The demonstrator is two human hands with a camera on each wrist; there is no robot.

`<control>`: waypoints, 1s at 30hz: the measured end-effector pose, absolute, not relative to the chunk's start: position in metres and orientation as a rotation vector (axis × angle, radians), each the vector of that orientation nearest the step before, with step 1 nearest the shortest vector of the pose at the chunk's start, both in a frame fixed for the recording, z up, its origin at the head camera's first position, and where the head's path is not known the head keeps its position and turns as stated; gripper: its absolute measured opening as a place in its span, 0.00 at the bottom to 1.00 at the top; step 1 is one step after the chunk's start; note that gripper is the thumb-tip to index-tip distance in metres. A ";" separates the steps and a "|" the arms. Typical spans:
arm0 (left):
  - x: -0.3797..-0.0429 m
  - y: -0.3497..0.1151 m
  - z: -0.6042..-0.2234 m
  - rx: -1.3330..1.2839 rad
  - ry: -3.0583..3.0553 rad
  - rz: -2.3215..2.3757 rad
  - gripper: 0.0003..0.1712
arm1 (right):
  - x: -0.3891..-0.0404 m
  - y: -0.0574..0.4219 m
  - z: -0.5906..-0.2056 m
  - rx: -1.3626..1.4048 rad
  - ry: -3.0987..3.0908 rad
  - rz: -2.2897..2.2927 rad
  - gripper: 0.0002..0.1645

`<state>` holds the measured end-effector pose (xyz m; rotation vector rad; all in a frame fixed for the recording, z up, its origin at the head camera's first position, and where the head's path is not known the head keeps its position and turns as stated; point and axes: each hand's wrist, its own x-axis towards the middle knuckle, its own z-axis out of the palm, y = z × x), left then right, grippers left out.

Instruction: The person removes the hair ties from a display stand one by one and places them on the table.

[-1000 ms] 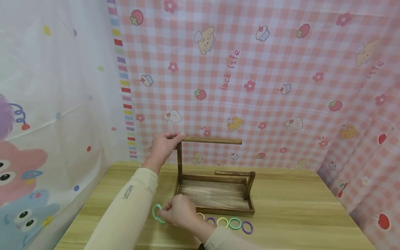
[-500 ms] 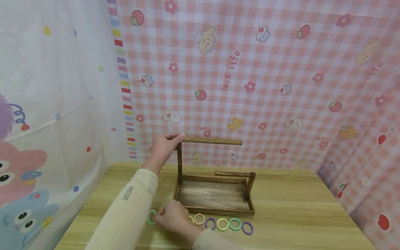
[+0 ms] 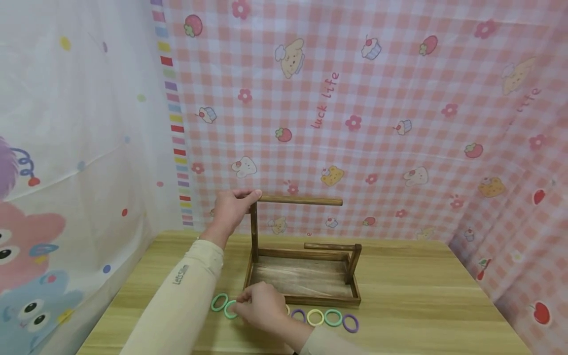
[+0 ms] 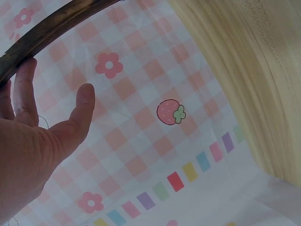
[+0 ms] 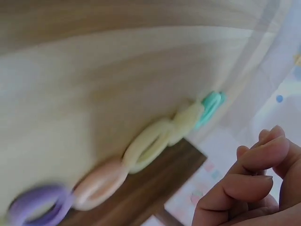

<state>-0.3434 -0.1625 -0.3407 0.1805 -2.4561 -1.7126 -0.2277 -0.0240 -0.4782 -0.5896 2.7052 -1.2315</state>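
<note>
My left hand [image 3: 232, 209] grips the top of the tall post [image 3: 254, 231] of a dark wooden stand, where the upper bar [image 3: 306, 200] begins. In the left wrist view, fingers meet the post [image 4: 42, 35] while one digit stays clear of it. My right hand [image 3: 264, 308], fingers loosely bent, hovers close over the row of rings, its fingertips beside a green ring [image 3: 230, 309]. Nothing shows between its fingers [image 5: 249, 162] in the right wrist view. Another green ring [image 3: 219, 302] lies left of it. Yellow [image 5: 149, 146] and peach [image 5: 101, 183] rings are mostly hidden by the hand in the head view.
The stand's shallow tray [image 3: 321, 300] sits on the wooden table [image 3: 412, 305], with a shorter post and low bar [image 3: 328, 246] at its right end. In front lie purple [image 3: 299, 316], yellow [image 3: 315, 318], green [image 3: 333, 318] and purple [image 3: 350, 323] rings. Patterned curtains hang behind.
The two green rings at the left, overlapping a second ago, now lie side by side. My right hand moved left, then back right over the row. My left hand stays on the post.
</note>
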 end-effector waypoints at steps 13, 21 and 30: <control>-0.348 -0.163 -0.342 0.156 -2.460 -1.721 0.31 | -0.234 0.111 -0.470 -0.624 2.772 -1.144 0.11; -0.347 -0.173 -0.343 0.166 -2.474 -1.700 0.32 | -0.243 0.182 -0.482 -0.448 2.742 -1.224 0.11; -0.329 -0.227 -0.349 0.070 -2.645 -1.221 0.47 | -0.263 0.236 -0.486 -0.288 3.046 -0.858 0.17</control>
